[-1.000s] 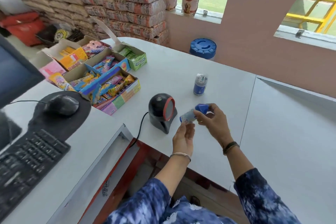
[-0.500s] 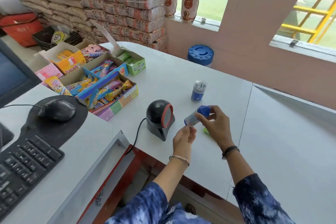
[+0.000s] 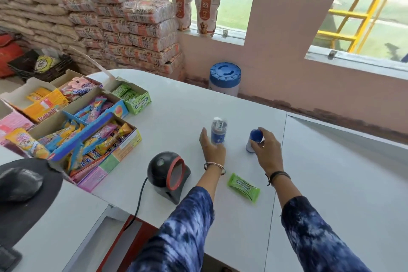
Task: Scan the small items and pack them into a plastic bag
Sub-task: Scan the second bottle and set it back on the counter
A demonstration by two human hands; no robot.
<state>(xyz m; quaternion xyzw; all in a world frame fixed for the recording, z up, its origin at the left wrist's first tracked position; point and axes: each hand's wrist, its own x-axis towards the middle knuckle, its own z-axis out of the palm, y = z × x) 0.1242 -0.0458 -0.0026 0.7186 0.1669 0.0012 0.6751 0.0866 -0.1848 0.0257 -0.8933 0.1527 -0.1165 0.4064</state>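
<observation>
Reaching forward over the white bench [image 3: 220, 104], the person's left hand [image 3: 212, 150] curls half open around the small upright clear-topped bottle with a blue label [image 3: 218, 131]; its fingers [image 3: 217, 147] lie at the bottle's base and the thumb stands off to the near-left side, so whether they already pinch it cannot be told. The right hand [image 3: 266, 152] is cupped over the small blue-capped white bottle [image 3: 254, 141], fingertips wrapped on the cap and upper body, the bottle upright with its base on or just off the bench. Behind both wrists, between the forearms, lies a flat green foil gum pack [image 3: 243, 186], and near the left forearm sits the black dome scanner with a red ring [image 3: 169, 174]. Both bottles look light, rigid and smooth, likely plastic, and narrow enough to tip if nudged near the top; a pinch across the mid-body, thumb opposite fingers, should hold them best and leave the label free for scanning. The gum pack looks light and slightly crinkly, best lifted by its long edges. No plastic bag is visible.
</observation>
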